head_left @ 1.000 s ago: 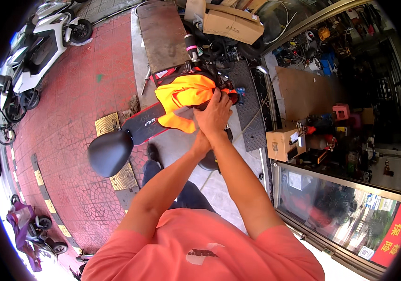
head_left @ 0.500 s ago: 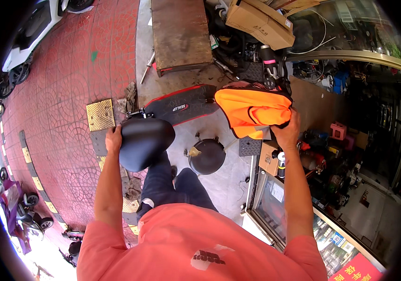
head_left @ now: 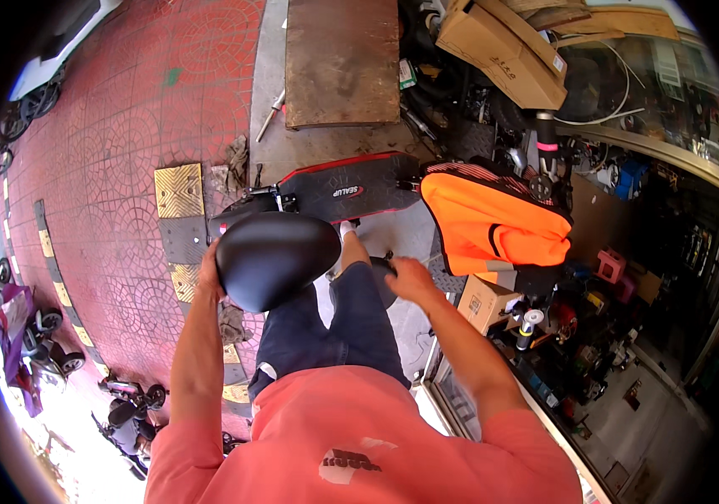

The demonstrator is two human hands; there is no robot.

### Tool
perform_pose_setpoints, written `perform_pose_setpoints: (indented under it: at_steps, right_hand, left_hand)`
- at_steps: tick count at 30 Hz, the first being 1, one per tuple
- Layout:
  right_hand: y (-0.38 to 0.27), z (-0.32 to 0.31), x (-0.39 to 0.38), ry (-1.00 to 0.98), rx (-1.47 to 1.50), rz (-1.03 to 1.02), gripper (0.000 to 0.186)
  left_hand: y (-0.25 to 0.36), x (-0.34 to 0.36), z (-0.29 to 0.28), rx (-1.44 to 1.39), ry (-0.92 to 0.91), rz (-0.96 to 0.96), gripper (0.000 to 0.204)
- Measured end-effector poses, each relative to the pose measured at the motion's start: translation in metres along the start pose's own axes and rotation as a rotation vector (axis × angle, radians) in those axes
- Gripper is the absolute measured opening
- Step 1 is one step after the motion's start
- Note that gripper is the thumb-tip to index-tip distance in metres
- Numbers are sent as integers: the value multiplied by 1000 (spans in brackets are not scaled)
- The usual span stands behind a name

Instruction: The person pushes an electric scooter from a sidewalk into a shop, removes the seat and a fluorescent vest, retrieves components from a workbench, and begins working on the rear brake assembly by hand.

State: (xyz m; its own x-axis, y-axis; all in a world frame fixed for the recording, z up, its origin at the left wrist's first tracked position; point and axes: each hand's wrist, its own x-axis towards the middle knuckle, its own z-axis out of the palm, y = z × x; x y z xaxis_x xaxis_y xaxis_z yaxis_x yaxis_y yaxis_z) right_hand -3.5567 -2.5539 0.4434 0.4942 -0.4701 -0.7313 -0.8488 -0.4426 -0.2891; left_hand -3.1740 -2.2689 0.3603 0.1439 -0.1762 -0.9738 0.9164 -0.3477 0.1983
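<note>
My left hand (head_left: 210, 273) grips the side of the scooter's black padded seat (head_left: 275, 256). Behind the seat lies the scooter's dark deck (head_left: 326, 189) with red edging. My right hand (head_left: 410, 277) is open, fingers slightly curved, beside a round black stool (head_left: 384, 290), which my leg and hand partly hide. An orange garment with a dark lining (head_left: 494, 231) is draped over the scooter's handlebar end on the right.
A rusty brown bench (head_left: 342, 63) stands ahead, with cardboard boxes (head_left: 498, 55) and parts to its right. Red paving (head_left: 116, 151) with yellow-black ramp blocks (head_left: 178, 191) lies left, parked scooters (head_left: 23, 344) beyond. A cluttered shop doorway (head_left: 636, 353) opens at right.
Both hands were on the orange garment; my left moved to the seat, then my right let go of the garment and came down leftward. My right leg has stepped forward toward the deck.
</note>
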Motion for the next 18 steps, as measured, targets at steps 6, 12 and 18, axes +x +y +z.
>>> perform_pose_setpoints:
  at_steps: [6,12,18]
  right_hand:
    - [211,-66,172,395,-167,100,34]
    - [203,-106,200,222,-696,325,53]
    - [180,-124,226,-96,-642,280,38]
  left_hand:
    - [-26,3,9,-152,-21,70,50]
    - [-44,-8,26,-190,133,58,47]
    - [-43,-2,16,-199,130,31,45]
